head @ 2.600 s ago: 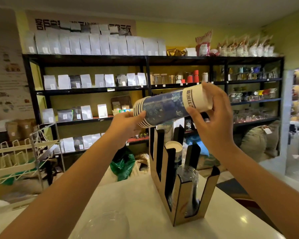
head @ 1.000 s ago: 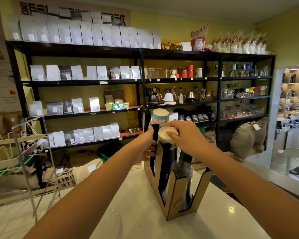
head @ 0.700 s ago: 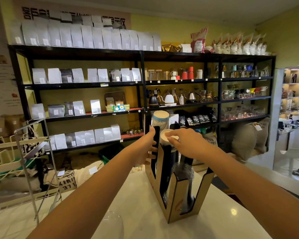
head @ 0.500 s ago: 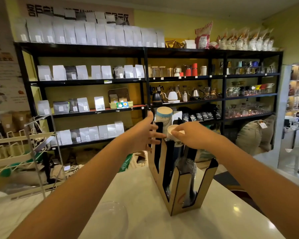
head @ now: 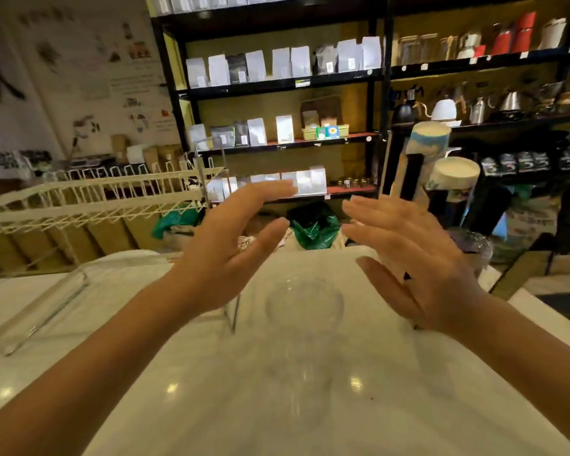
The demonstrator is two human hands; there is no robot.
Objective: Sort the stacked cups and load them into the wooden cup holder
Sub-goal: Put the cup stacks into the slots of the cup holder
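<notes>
A stack of clear plastic cups [head: 305, 311] stands on the white counter, seen from above and blurred. My left hand [head: 231, 251] and my right hand [head: 412, 258] hover on either side of its rim, palms facing each other, fingers spread, not touching it. The wooden cup holder [head: 405, 179] stands at the right behind my right hand. It holds a tall blue-patterned paper cup stack [head: 428, 143] at the back, a shorter white-rimmed paper cup stack [head: 454, 174] in the middle and a clear cup stack [head: 474, 245] at the front.
A white wire rack [head: 96, 195] on a metal frame stands at the left of the white counter [head: 211, 406]. Black shelves [head: 277, 83] with bags, kettles and jars fill the background. A green bag [head: 313, 225] lies beyond the counter's far edge.
Both hands have left the paper cup stack in the holder and moved left and down to either side of the clear cups. The view has swung left and downward.
</notes>
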